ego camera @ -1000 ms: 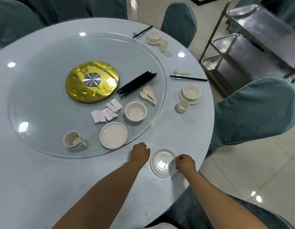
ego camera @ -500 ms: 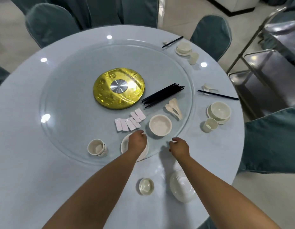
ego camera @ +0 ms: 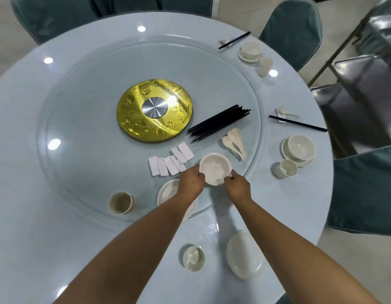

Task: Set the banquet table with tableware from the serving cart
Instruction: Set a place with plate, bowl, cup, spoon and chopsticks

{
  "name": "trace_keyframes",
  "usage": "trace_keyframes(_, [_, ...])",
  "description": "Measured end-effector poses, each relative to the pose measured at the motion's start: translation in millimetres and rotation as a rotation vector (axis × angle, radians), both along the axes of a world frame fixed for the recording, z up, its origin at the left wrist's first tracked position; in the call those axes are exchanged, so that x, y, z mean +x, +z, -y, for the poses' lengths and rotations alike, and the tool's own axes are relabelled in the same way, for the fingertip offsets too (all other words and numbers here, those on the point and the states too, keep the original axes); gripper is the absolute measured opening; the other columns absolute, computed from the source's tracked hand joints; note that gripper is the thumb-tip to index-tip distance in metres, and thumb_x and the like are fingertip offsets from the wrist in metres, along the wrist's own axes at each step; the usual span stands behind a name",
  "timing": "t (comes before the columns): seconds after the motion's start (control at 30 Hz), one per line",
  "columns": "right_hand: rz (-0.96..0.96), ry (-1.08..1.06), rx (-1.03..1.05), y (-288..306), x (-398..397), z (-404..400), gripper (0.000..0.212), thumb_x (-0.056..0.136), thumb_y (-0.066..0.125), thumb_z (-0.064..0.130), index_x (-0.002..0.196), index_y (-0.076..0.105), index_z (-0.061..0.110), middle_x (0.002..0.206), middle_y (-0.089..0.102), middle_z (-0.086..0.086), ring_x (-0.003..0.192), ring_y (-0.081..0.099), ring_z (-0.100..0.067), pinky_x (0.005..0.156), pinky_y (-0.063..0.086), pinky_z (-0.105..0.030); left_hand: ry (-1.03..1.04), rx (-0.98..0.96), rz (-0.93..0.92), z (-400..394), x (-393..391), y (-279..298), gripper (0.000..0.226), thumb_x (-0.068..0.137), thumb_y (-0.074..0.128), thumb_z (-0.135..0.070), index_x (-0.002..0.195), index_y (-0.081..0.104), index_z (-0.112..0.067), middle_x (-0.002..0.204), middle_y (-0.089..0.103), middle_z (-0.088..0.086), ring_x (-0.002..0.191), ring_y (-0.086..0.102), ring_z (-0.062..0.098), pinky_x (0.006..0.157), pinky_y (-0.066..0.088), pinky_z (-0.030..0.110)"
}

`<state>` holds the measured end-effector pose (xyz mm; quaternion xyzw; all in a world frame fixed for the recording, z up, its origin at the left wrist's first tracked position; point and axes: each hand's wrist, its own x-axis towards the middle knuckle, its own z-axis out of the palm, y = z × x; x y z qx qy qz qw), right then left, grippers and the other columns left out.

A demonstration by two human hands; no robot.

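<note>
I see a pale blue table (ego camera: 58,216) under a clear glass turntable (ego camera: 80,128). Its hub (ego camera: 154,110) is shiny gold with an embossed pattern I can't quite make out, and a brushed silver centre. The chopsticks (ego camera: 218,123) are black. The rests (ego camera: 170,164) look white, maybe faintly lilac. The bowl (ego camera: 214,168) is off-white, the spoons (ego camera: 234,142) cream, the plate (ego camera: 245,254) and cup (ego camera: 193,258) pale ivory. The chairs (ego camera: 291,29) are teal with light piping; the cart (ego camera: 365,84) is bare steel grey.
</note>
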<state>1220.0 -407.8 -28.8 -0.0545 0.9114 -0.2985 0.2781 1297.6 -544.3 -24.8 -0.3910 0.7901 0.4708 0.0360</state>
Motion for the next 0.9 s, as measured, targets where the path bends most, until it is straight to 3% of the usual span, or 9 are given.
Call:
trace_keyframes(0.13, [-0.087, 0.070, 0.064, -2, 3, -1, 0.029, 0.102, 0.036, 0.030, 0.101, 0.056, 0.009, 0.095, 0.064, -0.011, 0.083, 0.057, -0.026, 0.072, 0.040, -0.029, -0.025, -0.086, 0.017, -4, -2, 4, 0.033, 0.091, 0.048, -0.018, 0.118, 0.065, -0.011, 0.101, 0.070, 0.016, 0.097, 0.064, 0.034, 0.086, 0.051, 0.036])
trace_keyframes(0.27, [-0.102, 0.079, 0.075, 2, 3, -2, 0.041, 0.103, 0.033, 0.039, 0.118, 0.057, 0.010, 0.107, 0.067, -0.013, 0.098, 0.062, -0.031, 0.074, 0.042, -0.031, 0.014, -0.107, 0.022, -5, -5, 11, 0.037, 0.093, 0.049, -0.019, 0.123, 0.064, -0.006, 0.117, 0.068, 0.019, 0.110, 0.062, 0.035, 0.094, 0.047, 0.035])
trace_keyframes(0.37, [-0.132, 0.077, 0.091, 10, 3, -3, 0.047, 0.103, 0.032, 0.042, 0.135, 0.049, 0.013, 0.115, 0.065, -0.011, 0.107, 0.060, -0.033, 0.082, 0.047, -0.036, 0.027, -0.126, 0.004, -6, -3, 16, 0.034, 0.094, 0.049, -0.020, 0.118, 0.067, -0.003, 0.117, 0.068, 0.018, 0.111, 0.062, 0.033, 0.094, 0.046, 0.032])
trace_keyframes(0.4, [-0.149, 0.060, 0.070, 14, 3, -3, 0.045, 0.103, 0.032, 0.041, 0.133, 0.051, 0.013, 0.113, 0.065, -0.011, 0.106, 0.061, -0.033, 0.083, 0.048, -0.037, 0.050, -0.126, -0.010, -7, -3, 18, 0.033, 0.094, 0.050, -0.020, 0.117, 0.068, -0.003, 0.115, 0.070, 0.016, 0.110, 0.063, 0.031, 0.092, 0.046, 0.029])
trace_keyframes(0.47, [-0.194, -0.002, -0.034, 18, 2, -6, 0.035, 0.102, 0.036, 0.034, 0.099, 0.061, 0.010, 0.089, 0.064, -0.009, 0.085, 0.061, -0.030, 0.069, 0.047, -0.034, 0.127, -0.111, -0.047, -9, -2, 24, 0.027, 0.094, 0.054, -0.022, 0.108, 0.072, -0.007, 0.103, 0.074, 0.008, 0.098, 0.067, 0.024, 0.079, 0.043, 0.023])
trace_keyframes(0.53, [-0.205, -0.112, -0.136, 24, 1, -10, 0.035, 0.099, 0.041, 0.026, 0.068, 0.049, 0.013, 0.064, 0.052, -0.001, 0.063, 0.050, -0.020, 0.054, 0.036, -0.030, 0.224, -0.068, -0.082, -13, -2, 32, 0.018, 0.091, 0.060, -0.023, 0.097, 0.072, -0.011, 0.090, 0.073, 0.001, 0.084, 0.064, 0.016, 0.070, 0.037, 0.020])
trace_keyframes(0.63, [-0.158, -0.247, -0.227, 32, 1, -27, 0.024, 0.095, 0.049, 0.021, 0.075, 0.062, 0.019, 0.069, 0.059, 0.008, 0.066, 0.053, -0.009, 0.062, 0.040, -0.026, 0.268, 0.005, -0.077, -22, 0, 41, 0.013, 0.087, 0.065, -0.021, 0.095, 0.068, -0.011, 0.088, 0.069, 0.000, 0.085, 0.062, 0.017, 0.071, 0.036, 0.020])
trace_keyframes(0.77, [-0.048, -0.323, -0.256, 31, 8, -65, 0.017, 0.090, 0.053, 0.019, 0.084, 0.068, 0.014, 0.082, 0.068, 0.001, 0.081, 0.064, -0.021, 0.078, 0.053, -0.036, 0.161, 0.027, -0.027, -47, 8, 42, 0.011, 0.086, 0.065, -0.021, 0.094, 0.067, -0.015, 0.090, 0.067, -0.002, 0.092, 0.063, 0.019, 0.075, 0.039, 0.021])
trace_keyframes(0.9, [0.048, -0.351, -0.252, 22, 27, -116, 0.019, 0.087, 0.053, 0.014, 0.086, 0.071, 0.017, 0.085, 0.071, 0.000, 0.084, 0.066, -0.023, 0.081, 0.054, -0.038, 0.002, 0.031, 0.018, -83, 24, 34, 0.022, 0.089, 0.065, -0.023, 0.108, 0.069, -0.012, 0.106, 0.072, 0.005, 0.102, 0.064, 0.023, 0.085, 0.044, 0.021])
